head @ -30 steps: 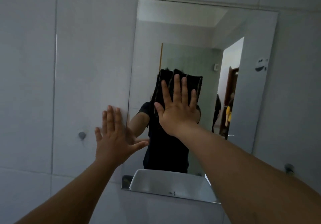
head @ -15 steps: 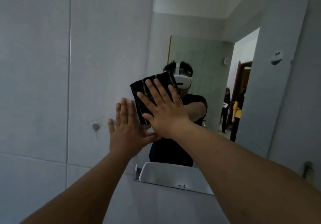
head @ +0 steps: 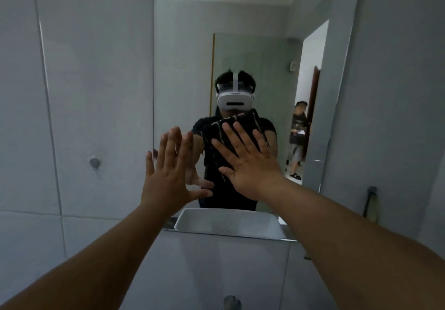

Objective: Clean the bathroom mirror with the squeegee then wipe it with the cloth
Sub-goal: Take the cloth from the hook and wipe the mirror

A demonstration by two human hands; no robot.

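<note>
From the head view, the mirror [head: 252,32] hangs on the far tiled wall [head: 84,93], its lower edge just above a white basin seen in reflection. The right hand [head: 250,165] lies flat, fingers spread wide, pressing a dark striped cloth [head: 216,136] against the glass low and centre; the grip is a flat palm, not a clasp. The left hand [head: 171,177] is open and empty, fingers splayed, palm flat at the mirror's left edge, just left of the cloth. A round wall peg [head: 94,163] sits further left on the tiles.
</note>
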